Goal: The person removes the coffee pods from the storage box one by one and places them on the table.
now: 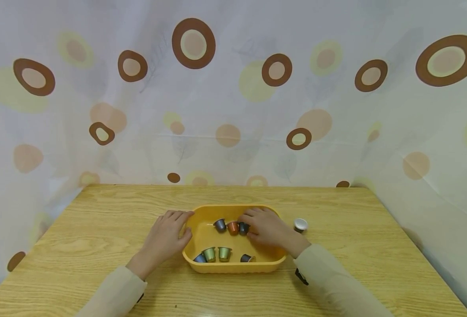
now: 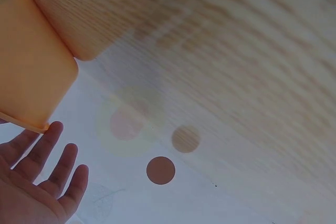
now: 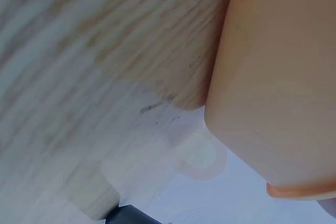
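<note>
With left hand (image 1: 164, 234) spread, touching yellow tray (image 1: 235, 267) at ten o'clock; with right hand (image 1: 268, 227), pinching dark coffee capsule (image 1: 243, 228) toward one o'clock inside. Might displace orange capsule (image 1: 233, 228), close at nine o'clock, by careless release.

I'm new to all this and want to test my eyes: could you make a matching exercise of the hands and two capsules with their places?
1. Left hand
2. Right hand
3. White-topped capsule
4. Copper capsule

A. Between a grey-blue capsule and a dark capsule
B. On the wooden table, right of the yellow tray
C. At the tray's left end
D. Reaching in over the tray's right end

Pairs: 1-C, 2-D, 3-B, 4-A
</note>
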`<state>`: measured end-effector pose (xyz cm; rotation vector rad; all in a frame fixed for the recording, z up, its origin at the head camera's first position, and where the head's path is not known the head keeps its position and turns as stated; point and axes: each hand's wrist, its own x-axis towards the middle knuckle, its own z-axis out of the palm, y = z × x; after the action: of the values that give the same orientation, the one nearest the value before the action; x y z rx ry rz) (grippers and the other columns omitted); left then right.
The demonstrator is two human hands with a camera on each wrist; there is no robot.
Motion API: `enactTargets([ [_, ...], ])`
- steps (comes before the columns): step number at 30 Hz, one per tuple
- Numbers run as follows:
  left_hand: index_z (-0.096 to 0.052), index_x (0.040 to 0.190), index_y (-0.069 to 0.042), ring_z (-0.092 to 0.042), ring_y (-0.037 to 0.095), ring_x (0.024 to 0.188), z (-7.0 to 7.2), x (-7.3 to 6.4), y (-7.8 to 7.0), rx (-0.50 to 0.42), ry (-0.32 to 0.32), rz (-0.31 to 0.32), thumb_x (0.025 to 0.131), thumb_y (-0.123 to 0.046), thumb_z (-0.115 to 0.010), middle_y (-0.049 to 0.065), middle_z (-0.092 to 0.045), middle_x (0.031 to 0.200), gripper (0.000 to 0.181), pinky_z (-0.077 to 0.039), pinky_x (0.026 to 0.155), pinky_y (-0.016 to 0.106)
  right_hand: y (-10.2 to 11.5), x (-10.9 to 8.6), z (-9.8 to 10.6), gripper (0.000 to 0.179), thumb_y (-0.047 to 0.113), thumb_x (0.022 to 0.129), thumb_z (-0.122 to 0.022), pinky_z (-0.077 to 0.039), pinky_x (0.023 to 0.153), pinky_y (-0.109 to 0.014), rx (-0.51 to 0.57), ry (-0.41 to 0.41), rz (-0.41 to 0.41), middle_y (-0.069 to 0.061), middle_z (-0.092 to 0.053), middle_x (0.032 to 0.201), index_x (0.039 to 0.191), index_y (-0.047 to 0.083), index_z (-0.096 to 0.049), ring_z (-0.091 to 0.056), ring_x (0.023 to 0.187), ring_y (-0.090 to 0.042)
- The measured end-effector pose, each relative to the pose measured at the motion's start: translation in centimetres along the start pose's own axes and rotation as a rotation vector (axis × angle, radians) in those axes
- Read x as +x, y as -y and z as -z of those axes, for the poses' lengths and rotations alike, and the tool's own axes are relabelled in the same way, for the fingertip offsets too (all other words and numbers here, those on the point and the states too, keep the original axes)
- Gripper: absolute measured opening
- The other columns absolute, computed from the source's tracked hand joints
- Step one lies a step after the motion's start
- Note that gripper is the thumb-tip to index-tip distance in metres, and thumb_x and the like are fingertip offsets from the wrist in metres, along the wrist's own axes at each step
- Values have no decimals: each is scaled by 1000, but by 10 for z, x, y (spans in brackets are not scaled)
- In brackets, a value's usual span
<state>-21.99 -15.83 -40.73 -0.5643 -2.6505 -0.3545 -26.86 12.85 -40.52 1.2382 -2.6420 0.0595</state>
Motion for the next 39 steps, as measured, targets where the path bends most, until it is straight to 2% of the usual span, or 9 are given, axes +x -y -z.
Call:
enactTargets([
  [10,-59,120,-12,-55,24,104,-1,0,0,3,4,-3,84,-21,-57,2,-64,112,37,-47,86,42,-1,1,-2,33,16,79,-68,-47,89,-43,-12,16,0,1,-60,105,111,18,-60,-57,101,-19],
  [14,-59,120,-12,-55,24,104,-1,0,0,4,1,-5,84,-21,-57,2,-64,111,37,-47,86,42,-1,1,-1,32,19,79,-69,-47,88,-43,-18,25,-3,1,-60,105,110,17,-60,-57,100,-20],
  [27,-58,120,-12,-55,24,104,0,-1,0,-2,2,-5,84,-21,-58,2,-64,111,37,-47,86,42,1,3,-1,36,31,79,-69,-46,90,-41,21,115,-90,1,-60,105,108,15,-58,-57,100,-19],
  [33,-58,120,-12,-55,24,104,0,-1,0,0,4,-6,85,-22,-58,2,-64,111,37,-47,85,42,2,3,-1,33,32,79,-69,-47,82,-38,19,125,-88,2,-60,102,105,16,-58,-56,96,-17],
  [39,-59,120,-12,-56,24,102,0,-1,-1,0,-10,-19,84,-21,-59,2,-64,110,37,-48,84,42,2,2,-1,34,30,79,-69,-47,85,-38,6,132,-70,2,-61,101,108,16,-58,-57,97,-18],
])
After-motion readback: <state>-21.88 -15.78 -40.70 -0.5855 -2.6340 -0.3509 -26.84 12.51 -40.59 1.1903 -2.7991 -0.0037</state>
